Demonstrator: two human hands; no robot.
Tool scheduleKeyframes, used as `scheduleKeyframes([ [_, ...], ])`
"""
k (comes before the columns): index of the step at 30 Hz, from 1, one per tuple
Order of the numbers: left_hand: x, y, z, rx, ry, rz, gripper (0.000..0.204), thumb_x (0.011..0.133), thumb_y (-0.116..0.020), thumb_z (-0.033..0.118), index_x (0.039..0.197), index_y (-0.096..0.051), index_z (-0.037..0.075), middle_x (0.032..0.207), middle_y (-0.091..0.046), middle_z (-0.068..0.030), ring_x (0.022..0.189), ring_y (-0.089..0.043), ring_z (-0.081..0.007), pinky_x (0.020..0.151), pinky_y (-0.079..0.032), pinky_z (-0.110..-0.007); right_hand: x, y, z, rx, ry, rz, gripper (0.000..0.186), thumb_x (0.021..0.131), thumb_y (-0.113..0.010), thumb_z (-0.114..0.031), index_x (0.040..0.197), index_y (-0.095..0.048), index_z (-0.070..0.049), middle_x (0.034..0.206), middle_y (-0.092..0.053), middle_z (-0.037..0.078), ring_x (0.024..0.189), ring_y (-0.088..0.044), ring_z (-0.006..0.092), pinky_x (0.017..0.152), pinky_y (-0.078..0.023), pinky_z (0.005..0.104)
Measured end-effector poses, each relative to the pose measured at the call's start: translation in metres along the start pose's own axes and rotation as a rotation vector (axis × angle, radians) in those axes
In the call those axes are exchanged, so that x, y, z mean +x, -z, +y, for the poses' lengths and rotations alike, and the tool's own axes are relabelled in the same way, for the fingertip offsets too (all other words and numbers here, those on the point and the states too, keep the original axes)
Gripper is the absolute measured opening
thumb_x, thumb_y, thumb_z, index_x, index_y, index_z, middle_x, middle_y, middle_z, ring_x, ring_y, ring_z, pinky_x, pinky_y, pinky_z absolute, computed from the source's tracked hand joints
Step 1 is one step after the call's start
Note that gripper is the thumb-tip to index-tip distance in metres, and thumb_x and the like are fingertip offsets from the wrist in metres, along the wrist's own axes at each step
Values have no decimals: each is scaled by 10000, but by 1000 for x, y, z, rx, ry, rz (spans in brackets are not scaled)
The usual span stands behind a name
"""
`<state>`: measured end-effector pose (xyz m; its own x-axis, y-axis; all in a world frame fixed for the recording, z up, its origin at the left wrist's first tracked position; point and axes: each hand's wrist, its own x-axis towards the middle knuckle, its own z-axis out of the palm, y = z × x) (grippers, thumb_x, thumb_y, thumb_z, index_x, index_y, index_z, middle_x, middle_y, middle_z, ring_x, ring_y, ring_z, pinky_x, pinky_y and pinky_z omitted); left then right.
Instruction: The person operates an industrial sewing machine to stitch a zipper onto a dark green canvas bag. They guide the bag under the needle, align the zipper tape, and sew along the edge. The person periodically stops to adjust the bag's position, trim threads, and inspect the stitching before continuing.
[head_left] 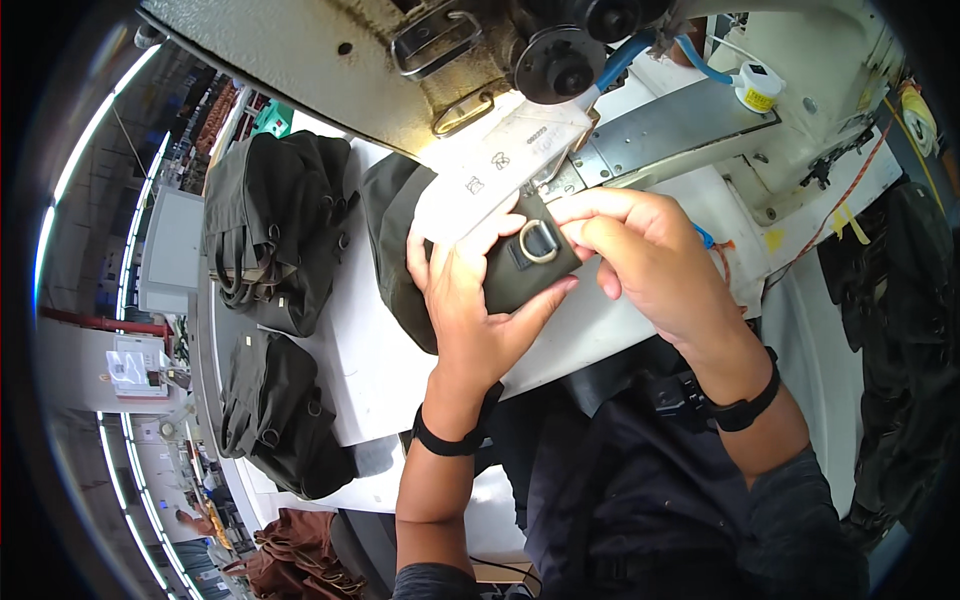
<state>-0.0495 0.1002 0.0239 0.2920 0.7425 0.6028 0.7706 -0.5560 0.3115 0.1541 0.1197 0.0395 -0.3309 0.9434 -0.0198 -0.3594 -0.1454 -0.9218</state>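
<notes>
"Quick, what have I got on my feed?"

"A dark green bag, just right of the dial's hub, tucked close under the sewing machine at 11 to 12 o'clock! I'm reading a metal ring face up on it, a touch toward 2."

"And the hands?"

"Both busy! From my remote seat, the left hand is at the hub, fingers spread over the cloth, thumb along the near edge, clasping it. The right hand, out between 2 and 3, seems to be pinching the far-right edge, though the contact is partly hidden from me."

"Where's my trouble?"

"Right there at 1 o'clock! Fingertips sit very near the working end, and a white cover blocks my view of any needle. If the machine ran now, a finger could get nipped. That ring worries me too: it stands proud, so it might snag on the metal parts and wrench the cloth crooked."

"Anything else?"

"Bulk! Uneven pulling from the two hands could skew the edge. And on the white surface, a second bag at 9 to 10 and a third bag at 8 could get in the way if the work swung left."
</notes>
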Motion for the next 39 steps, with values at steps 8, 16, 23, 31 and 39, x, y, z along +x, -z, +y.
scheduleKeyframes([
  [8,-1,1,5,34,51,17,484,853,-843,201,1270,-619,101,1372,-688,-117,1366,-584,-334,1252,-174,-541,-7,2,7,-216,130,35,257,1017,-559,-81,1153,-718,68,873,-690,-6,783,-553,18,679,-450,212],
  [16,-3,-22,38,122,86,251,374,861,-816,15,1212,-687,26,1239,-712,-151,1161,-676,-323,1017,-503,-386,14,30,56,-584,463,-131,171,967,-686,-204,1039,-723,-54,1019,-749,108,1027,-654,283,1074,-430,451],
  [23,-1,-28,43,-128,274,300,378,866,-843,44,1204,-685,-10,1170,-738,-153,1053,-728,-252,923,-581,-354,-5,16,64,-318,405,13,217,1002,-680,-214,1032,-722,-3,903,-738,105,819,-677,195,793,-519,333],
  [31,-9,-25,42,-497,399,369,198,911,-766,-65,1087,-685,-26,1249,-707,-179,1107,-696,-186,961,-576,-320,-14,3,58,-185,325,11,244,1039,-638,-191,968,-668,41,759,-604,31,724,-491,58,620,-439,290],
  [39,-2,-29,42,-504,375,370,126,930,-760,-51,1028,-685,-24,1263,-704,-203,1088,-689,-172,954,-556,-305,-10,3,48,-217,344,47,223,1027,-639,-141,944,-658,65,795,-618,16,759,-498,49,640,-431,269],
])
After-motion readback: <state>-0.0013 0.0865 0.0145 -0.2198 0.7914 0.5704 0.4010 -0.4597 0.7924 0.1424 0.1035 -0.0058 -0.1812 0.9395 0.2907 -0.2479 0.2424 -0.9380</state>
